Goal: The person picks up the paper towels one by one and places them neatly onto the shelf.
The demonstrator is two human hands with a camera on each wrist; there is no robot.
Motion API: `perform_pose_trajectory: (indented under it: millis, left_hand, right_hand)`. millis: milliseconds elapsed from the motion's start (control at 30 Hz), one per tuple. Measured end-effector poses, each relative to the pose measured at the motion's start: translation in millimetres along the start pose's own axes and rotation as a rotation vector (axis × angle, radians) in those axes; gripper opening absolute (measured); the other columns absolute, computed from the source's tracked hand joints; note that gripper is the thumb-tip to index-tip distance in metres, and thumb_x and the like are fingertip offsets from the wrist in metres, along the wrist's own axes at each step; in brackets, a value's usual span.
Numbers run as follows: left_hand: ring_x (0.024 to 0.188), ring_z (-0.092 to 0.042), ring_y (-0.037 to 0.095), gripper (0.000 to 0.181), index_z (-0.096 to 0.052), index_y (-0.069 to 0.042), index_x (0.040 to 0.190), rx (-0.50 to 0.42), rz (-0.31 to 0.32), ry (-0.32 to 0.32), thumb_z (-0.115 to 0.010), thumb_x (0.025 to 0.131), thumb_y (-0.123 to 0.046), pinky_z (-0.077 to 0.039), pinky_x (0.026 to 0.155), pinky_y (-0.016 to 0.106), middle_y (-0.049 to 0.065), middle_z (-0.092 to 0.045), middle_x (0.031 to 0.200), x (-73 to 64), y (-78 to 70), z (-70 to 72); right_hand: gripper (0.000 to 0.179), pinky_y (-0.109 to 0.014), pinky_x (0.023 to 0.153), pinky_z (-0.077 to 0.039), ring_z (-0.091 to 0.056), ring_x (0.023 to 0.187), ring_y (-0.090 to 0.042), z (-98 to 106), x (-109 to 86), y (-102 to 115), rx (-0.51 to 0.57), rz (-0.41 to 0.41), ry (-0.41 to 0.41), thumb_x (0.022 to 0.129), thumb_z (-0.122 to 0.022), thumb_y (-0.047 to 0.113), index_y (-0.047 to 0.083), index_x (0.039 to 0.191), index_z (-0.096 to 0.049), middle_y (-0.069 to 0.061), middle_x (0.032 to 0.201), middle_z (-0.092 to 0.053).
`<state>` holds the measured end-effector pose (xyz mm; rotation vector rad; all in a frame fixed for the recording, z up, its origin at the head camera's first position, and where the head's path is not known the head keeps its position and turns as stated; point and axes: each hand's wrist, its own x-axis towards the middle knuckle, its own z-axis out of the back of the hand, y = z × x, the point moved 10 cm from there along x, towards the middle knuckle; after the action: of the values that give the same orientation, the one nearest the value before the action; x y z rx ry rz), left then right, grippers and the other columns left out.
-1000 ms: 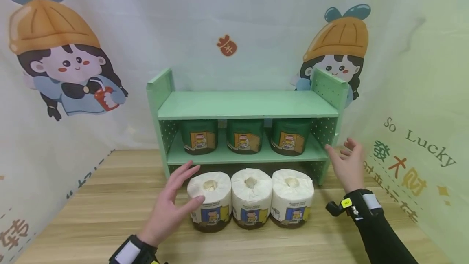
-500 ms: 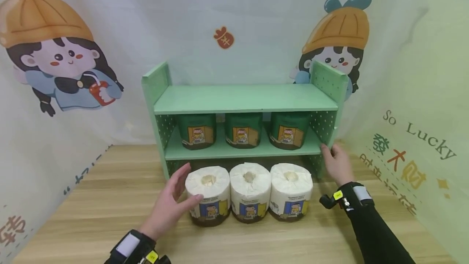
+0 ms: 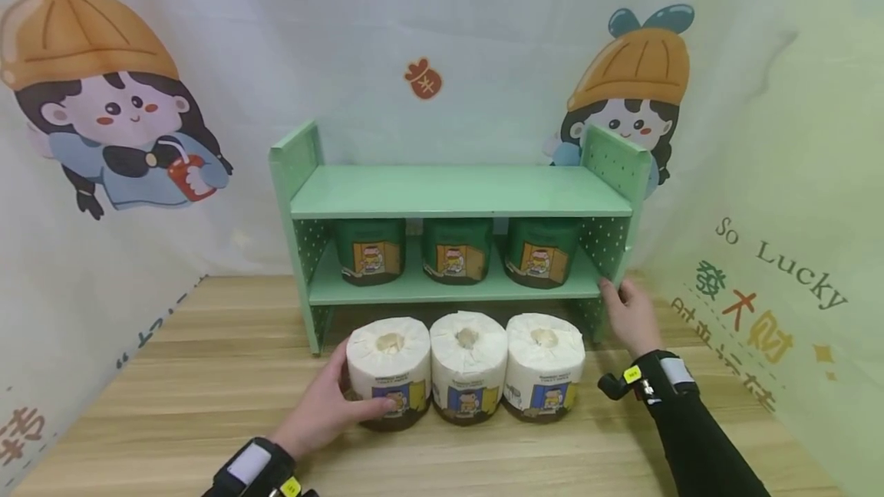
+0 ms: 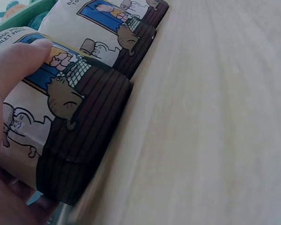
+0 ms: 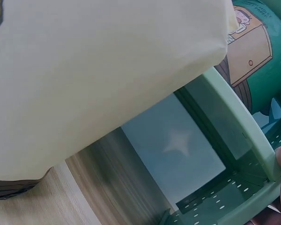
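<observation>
My left hand grips the left white-wrapped toilet roll, its thumb across the printed front and its other fingers round the left side. Beside it stand the middle toilet roll and the right toilet roll, upright in a row on the table. At the right end of the green shelf, my right hand holds the side panel by its front edge, near the lower board. In the right wrist view only a fingertip and a little of that hand show, at the shelf's corner.
Three green-wrapped toilet rolls stand on the shelf's lower board: left green roll, middle green roll and right green roll. The shelf stands on the wooden table. A printed cloth hangs behind and along both sides.
My left hand has closed in round the left toilet roll from beside it. The right hand has moved left from its place beside the shelf and taken hold of the side panel.
</observation>
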<state>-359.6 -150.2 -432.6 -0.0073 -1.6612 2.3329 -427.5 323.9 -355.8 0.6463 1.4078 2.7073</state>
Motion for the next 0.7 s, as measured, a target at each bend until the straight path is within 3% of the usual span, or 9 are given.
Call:
perform_pose_trajectory:
  millis: [167,267,333,467,700]
  left_hand:
    - [0.144,-0.058,0.037,0.113,-0.034,-0.012,0.168,0.038,0.020,-0.044,-0.101,0.078,-0.027,-0.047,0.122,0.064,0.017,-0.057,0.160,-2.6,3.2,3.7]
    - [0.143,-0.059,0.037,0.110,-0.038,-0.011,0.166,0.045,0.021,-0.059,-0.101,0.078,-0.028,-0.049,0.120,0.061,0.017,-0.060,0.158,-3.8,2.7,4.2]
    - [0.142,-0.060,0.036,0.109,-0.039,-0.010,0.165,0.048,0.021,-0.065,-0.101,0.078,-0.028,-0.050,0.120,0.061,0.016,-0.061,0.157,-4.1,2.4,4.3]
    - [0.142,-0.060,0.035,0.107,-0.039,-0.010,0.165,0.034,0.022,-0.072,-0.101,0.079,-0.027,-0.049,0.121,0.061,0.016,-0.061,0.157,-3.9,3.0,4.5]
    - [0.145,-0.058,0.034,0.106,-0.038,-0.012,0.167,0.005,0.010,-0.079,-0.099,0.081,-0.026,-0.047,0.123,0.058,0.016,-0.059,0.160,-2.9,2.7,7.6]
  right_hand:
    - [0.054,-0.036,0.079,-0.048,-0.058,0.100,-0.031,-2.5,-1.6,-0.4,0.004,-0.011,0.006,0.119,-0.042,0.039,-0.004,0.145,-0.062,-0.028,0.116,-0.068]
    - [0.056,-0.041,0.089,-0.051,-0.061,0.111,-0.036,-3.2,-3.4,-1.5,0.006,-0.020,0.011,0.119,-0.040,0.040,-0.004,0.148,-0.060,-0.032,0.132,-0.069]
    - [0.056,-0.041,0.090,-0.051,-0.061,0.113,-0.036,-3.0,-4.3,-2.0,0.004,-0.017,0.009,0.119,-0.040,0.040,-0.004,0.148,-0.060,-0.032,0.133,-0.068]
    - [0.054,-0.037,0.081,-0.047,-0.058,0.103,-0.035,-1.5,-4.0,-1.7,-0.003,0.000,-0.003,0.119,-0.042,0.039,-0.005,0.144,-0.062,-0.030,0.118,-0.067]
    - [0.052,-0.034,0.078,-0.047,-0.058,0.098,-0.031,-0.9,-1.8,0.8,-0.013,0.021,-0.017,0.119,-0.043,0.037,-0.005,0.141,-0.064,-0.028,0.113,-0.069]
